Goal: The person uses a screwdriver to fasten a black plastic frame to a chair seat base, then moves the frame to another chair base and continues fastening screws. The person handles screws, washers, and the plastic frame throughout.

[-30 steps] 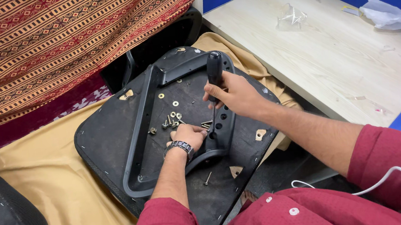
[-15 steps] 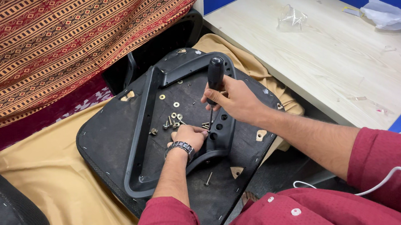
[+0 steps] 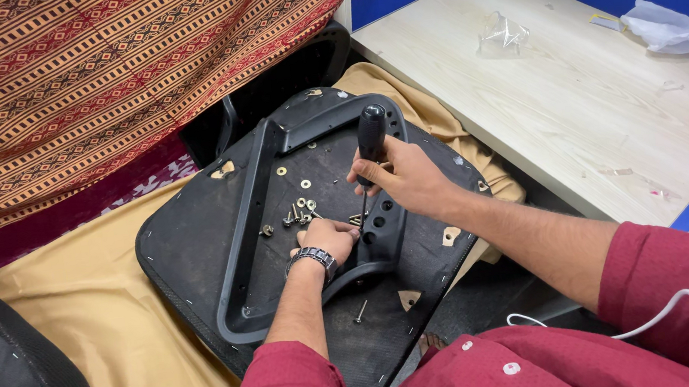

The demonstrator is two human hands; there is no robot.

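A black upturned chair seat (image 3: 195,245) lies on yellow cloth with a black plastic armrest frame (image 3: 247,230) on it. My right hand (image 3: 403,180) grips a black-handled screwdriver (image 3: 370,140), held upright with its tip down at the frame's right bar. My left hand (image 3: 328,237), with a wristwatch, rests on the seat right by the tip, fingers curled at the screw spot. Several loose screws and washers (image 3: 299,212) lie just beyond my left hand. One screw (image 3: 360,311) lies nearer me.
A pale wooden desk (image 3: 576,98) with crumpled plastic (image 3: 503,33) and a white bag (image 3: 664,26) stands at the right, against blue partitions. Striped red cloth (image 3: 89,76) hangs at the upper left. Another black seat part (image 3: 3,379) sits at the lower left. A white cable (image 3: 661,313) crosses my lap.
The screwdriver and my right hand have shifted slightly; my left hand stays by the tip. The view has barely moved.
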